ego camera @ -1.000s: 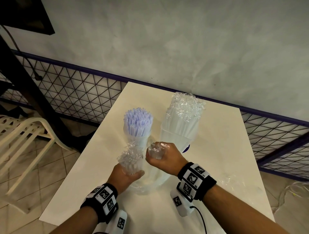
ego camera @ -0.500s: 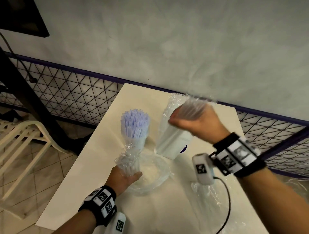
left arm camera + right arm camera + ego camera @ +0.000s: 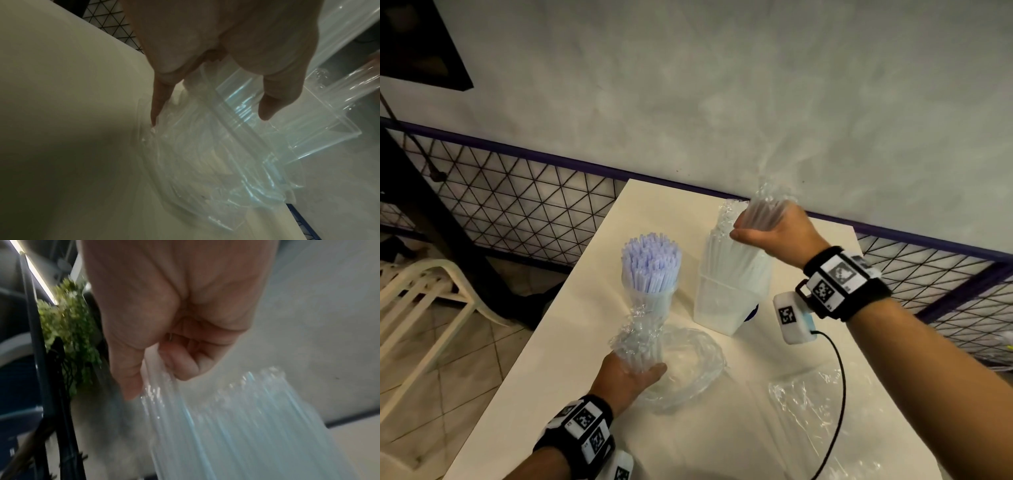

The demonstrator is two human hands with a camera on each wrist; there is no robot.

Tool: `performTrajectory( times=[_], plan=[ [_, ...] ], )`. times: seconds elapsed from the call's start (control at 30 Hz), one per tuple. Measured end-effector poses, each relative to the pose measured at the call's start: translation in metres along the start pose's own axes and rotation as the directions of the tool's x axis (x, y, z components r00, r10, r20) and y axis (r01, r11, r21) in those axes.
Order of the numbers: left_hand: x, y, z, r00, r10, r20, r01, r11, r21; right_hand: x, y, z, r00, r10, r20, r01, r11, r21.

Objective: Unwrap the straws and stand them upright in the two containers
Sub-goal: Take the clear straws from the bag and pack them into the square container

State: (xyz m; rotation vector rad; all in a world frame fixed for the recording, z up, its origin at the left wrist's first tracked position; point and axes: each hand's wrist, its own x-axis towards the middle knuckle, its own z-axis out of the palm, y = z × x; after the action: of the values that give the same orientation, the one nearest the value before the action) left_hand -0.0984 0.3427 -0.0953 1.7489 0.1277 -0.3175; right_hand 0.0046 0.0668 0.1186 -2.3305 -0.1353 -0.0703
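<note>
A round container (image 3: pixel 654 298) holds pale blue straws (image 3: pixel 650 260) upright. To its right, a square translucent container (image 3: pixel 722 308) holds clear straws (image 3: pixel 736 257). My right hand (image 3: pixel 767 229) grips a handful of clear straws (image 3: pixel 770 202) at the top of the square container; the right wrist view shows my right hand (image 3: pixel 164 366) curled round these clear straws (image 3: pixel 226 418). Near the front, my left hand (image 3: pixel 633 371) holds a standing bundle of clear straws (image 3: pixel 640 339) with its crumpled wrapper (image 3: pixel 688 363) pooled on the table. The left wrist view shows my left hand (image 3: pixel 211 110) round that wrapper (image 3: pixel 205 154).
The white table (image 3: pixel 571 342) has a loose empty wrapper (image 3: pixel 808 407) at the front right, with the wrist camera's cable (image 3: pixel 839 394) hanging over it. A wire fence (image 3: pixel 517 205) and grey wall lie behind. A white chair (image 3: pixel 417 291) stands left of the table.
My right hand has left the bundle beside my left hand and risen away to the square container with a handful of clear straws. My left hand has stayed in place.
</note>
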Motion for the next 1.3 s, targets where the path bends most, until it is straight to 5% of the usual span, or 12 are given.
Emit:
performTrajectory(
  times=[0.13, 0.33, 0.47, 0.63, 0.9, 1.17, 1.3],
  plan=[
    [0.0, -0.001, 0.001, 1.0, -0.008, -0.011, 0.008, 1.0, -0.009, -0.003, 0.017, 0.028, 0.997, 0.056, -0.052, -0.061, 0.994, -0.094],
    [0.0, -0.002, 0.001, 1.0, -0.002, -0.019, 0.001, 1.0, -0.021, 0.0, 0.003, 0.018, 0.908, -0.232, -0.348, 0.237, 0.971, -0.03],
    [0.0, -0.002, 0.002, 1.0, 0.019, -0.021, -0.02, 1.0, -0.012, 0.005, -0.008, 0.016, 0.862, -0.478, -0.169, 0.412, 0.855, -0.315],
    [0.002, -0.005, 0.0, 0.999, 0.036, -0.011, -0.036, 0.999, -0.017, 0.018, -0.008, 0.039, 0.832, -0.553, 0.027, 0.501, 0.732, -0.462],
    [0.0, -0.004, 0.0, 0.999, 0.038, -0.016, -0.038, 0.999, -0.033, 0.033, -0.015, 0.044, 0.914, -0.373, -0.159, 0.268, 0.851, -0.452],
    [0.003, -0.011, 0.0, 0.999, 0.044, -0.007, -0.044, 0.999, 0.011, 0.008, 0.032, 0.057, 0.942, -0.326, 0.082, 0.305, 0.726, -0.616],
    [0.002, -0.009, 0.001, 0.999, 0.046, -0.005, -0.046, 0.999, 0.015, -0.005, 0.041, 0.062, 0.957, -0.245, 0.155, 0.288, 0.737, -0.611]
  ],
)
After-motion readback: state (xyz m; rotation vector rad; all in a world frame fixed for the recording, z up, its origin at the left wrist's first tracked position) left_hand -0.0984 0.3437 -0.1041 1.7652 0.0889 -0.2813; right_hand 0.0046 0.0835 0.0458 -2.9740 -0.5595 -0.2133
